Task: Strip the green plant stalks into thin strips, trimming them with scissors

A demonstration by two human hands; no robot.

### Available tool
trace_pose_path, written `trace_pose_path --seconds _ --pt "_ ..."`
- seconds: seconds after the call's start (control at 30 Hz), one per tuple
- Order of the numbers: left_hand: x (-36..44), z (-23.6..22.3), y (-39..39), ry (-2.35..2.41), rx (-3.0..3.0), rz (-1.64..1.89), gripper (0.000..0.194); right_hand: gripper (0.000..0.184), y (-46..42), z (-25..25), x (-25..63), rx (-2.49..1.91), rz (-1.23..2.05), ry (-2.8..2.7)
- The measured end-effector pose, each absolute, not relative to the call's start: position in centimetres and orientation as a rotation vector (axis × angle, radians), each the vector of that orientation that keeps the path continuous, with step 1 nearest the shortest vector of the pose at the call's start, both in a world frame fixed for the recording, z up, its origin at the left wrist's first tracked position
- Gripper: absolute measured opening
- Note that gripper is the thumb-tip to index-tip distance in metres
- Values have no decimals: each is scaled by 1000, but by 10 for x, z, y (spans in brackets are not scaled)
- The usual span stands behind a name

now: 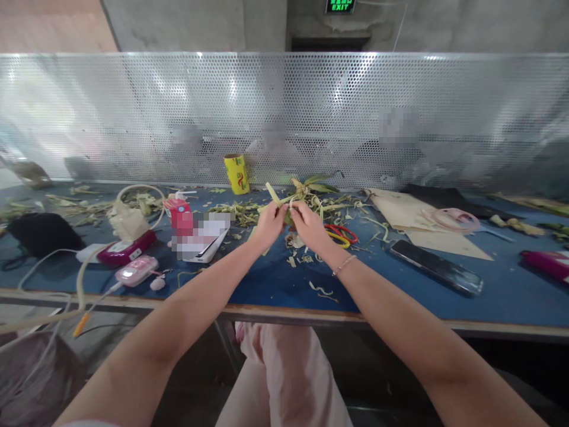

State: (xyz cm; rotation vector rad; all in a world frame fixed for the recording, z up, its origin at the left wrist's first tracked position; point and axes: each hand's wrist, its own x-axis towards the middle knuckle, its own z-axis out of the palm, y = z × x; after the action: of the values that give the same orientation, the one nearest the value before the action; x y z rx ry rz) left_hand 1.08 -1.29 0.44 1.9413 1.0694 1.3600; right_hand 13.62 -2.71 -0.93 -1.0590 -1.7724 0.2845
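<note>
My left hand (269, 224) and my right hand (307, 224) meet over the middle of the blue table, fingertips pinched close together. A pale green plant stalk (271, 192) sticks up from the left fingers, which are closed on it. The right fingers are closed too, at the same spot, apparently on the same plant piece, though the grip is partly hidden. Around and behind the hands lies a loose heap of green plant scraps (240, 214). Thin pale peelings (323, 289) are scattered nearer me. Red and yellow loops (341, 236) lie just right of my right hand.
A yellow cardboard tube (237, 174) stands at the back by a perforated metal screen (200, 101). On the left are a white device (208, 238), a pink gadget (137, 271) and cables. A black phone (435, 267) and brown paper (400, 210) lie at right.
</note>
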Motion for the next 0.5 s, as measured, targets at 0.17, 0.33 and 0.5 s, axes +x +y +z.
trace_pose_path --seconds 0.17,0.33,0.5 --pt "15 6 -18 1067 1846 1321 22 22 -27 -7 133 -1089 234 -1701" --pt "15 7 -18 1107 1729 1383 21 19 -25 -9 132 -1112 319 -1684" --pt "10 7 -14 1215 1711 1440 22 22 -18 -16 132 -978 503 -1718"
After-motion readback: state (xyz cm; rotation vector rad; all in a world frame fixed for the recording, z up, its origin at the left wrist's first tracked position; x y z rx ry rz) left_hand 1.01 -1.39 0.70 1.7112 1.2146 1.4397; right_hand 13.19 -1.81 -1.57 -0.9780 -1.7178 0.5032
